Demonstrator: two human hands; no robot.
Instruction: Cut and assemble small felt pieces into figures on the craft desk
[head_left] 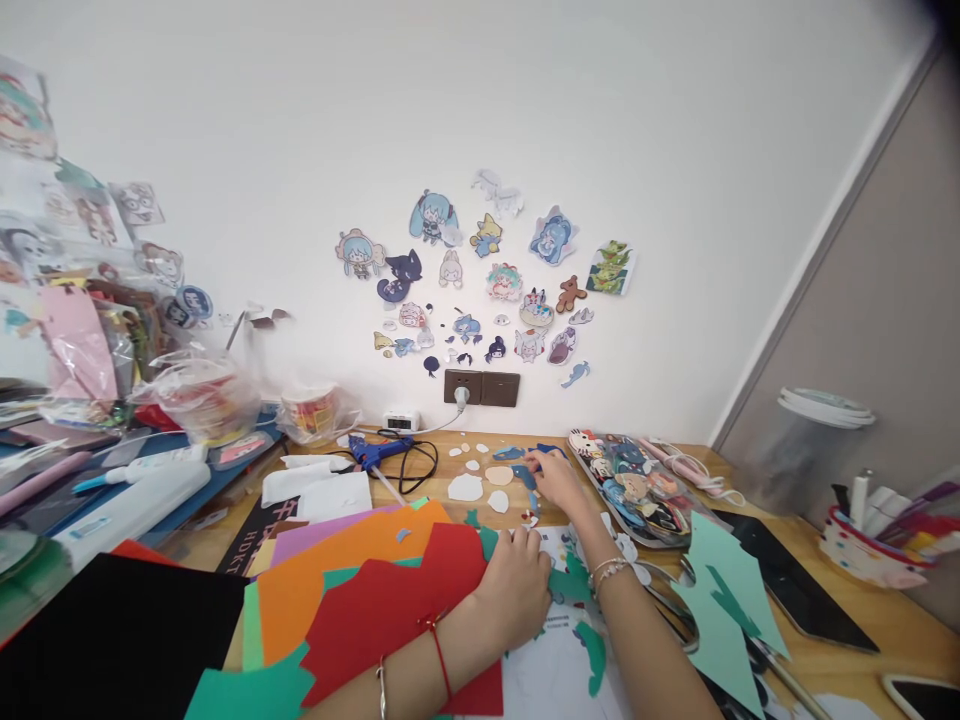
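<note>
Cut-outs (466, 487) lay nr desk's (904, 630) back edge; R hand (553, 478) bunched by them, L hand (521, 580) curled, grips unclear. Cup (870, 552), R edge, held pens (860, 492); dark sheet (255, 535) read "HDKT".

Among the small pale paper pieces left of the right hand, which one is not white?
The peach oval, between the right hand and the largest white piece; the others are white.

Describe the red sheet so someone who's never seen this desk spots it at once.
Over the wooden desk, find the left hand. The red sheet is partly hidden by that forearm and overlaps the orange sheet. Its solid red colour and jagged left edge set it apart.
</note>
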